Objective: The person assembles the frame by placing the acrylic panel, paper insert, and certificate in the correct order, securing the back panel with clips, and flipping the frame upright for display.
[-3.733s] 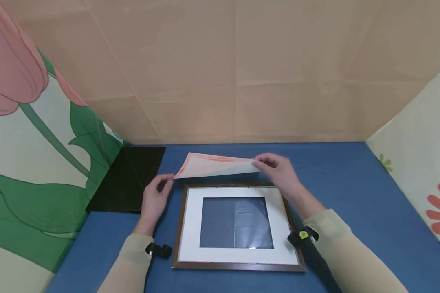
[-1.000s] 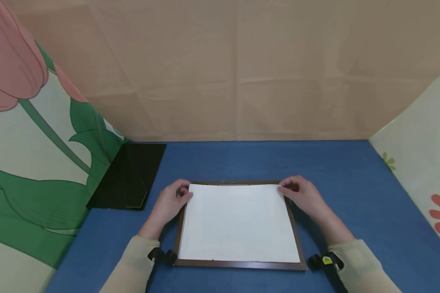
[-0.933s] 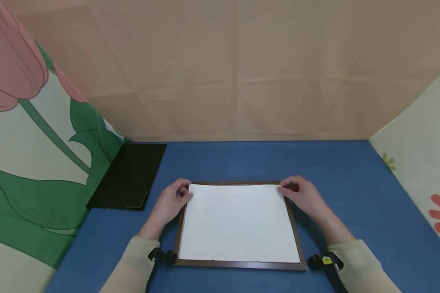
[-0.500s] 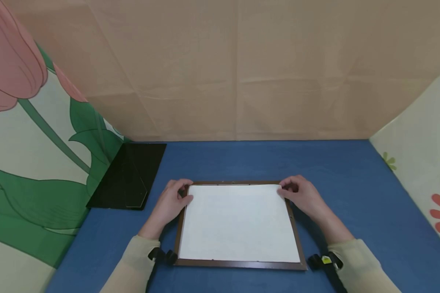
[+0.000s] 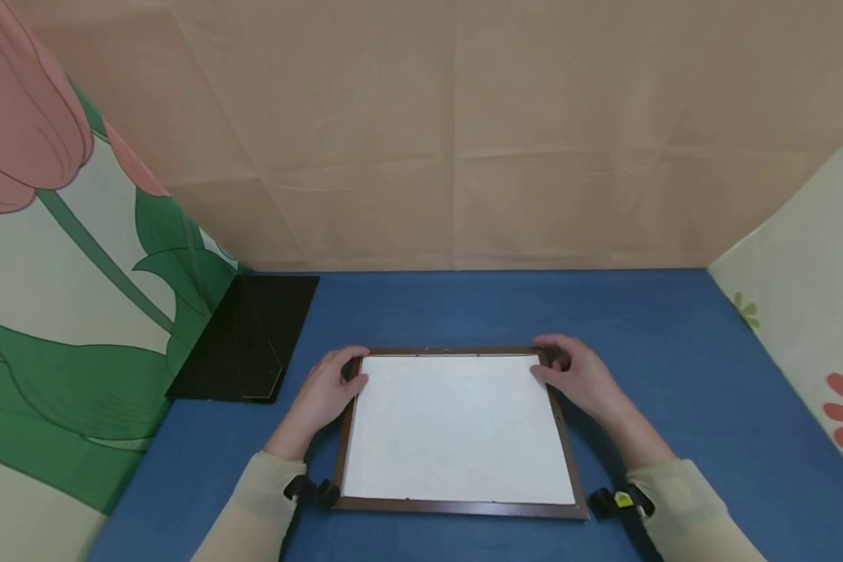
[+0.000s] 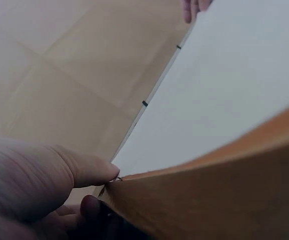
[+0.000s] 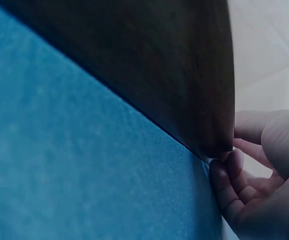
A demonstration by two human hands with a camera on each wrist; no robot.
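Note:
A brown picture frame (image 5: pixel 460 508) lies on the blue table with its back up, and a white paper sheet (image 5: pixel 457 429) sits flat inside its rim. My left hand (image 5: pixel 325 396) grips the far left corner. In the left wrist view its thumb presses where the sheet (image 6: pixel 224 80) meets the frame's wooden side (image 6: pixel 219 200), while the other fingers curl outside. At the far right corner my right hand (image 5: pixel 581 378) has its thumb over the inner edge and a finger along the far rail. The right wrist view shows its fingertips against the frame's outer corner (image 7: pixel 199 85).
A black backing board (image 5: pixel 242 343) lies on the blue table (image 5: pixel 428 308) at the back left. Brown paper (image 5: pixel 393 156) covers the back wall, and flower-painted panels (image 5: pixel 112 312) stand at the sides. Small dark tabs (image 6: pixel 144 103) stick out along the frame's inner edge.
The sheet, earlier held up behind the frame with an orange-marked face showing, now lies in it over the white mat. Both hands moved from the sheet's corners to the frame's far corners.

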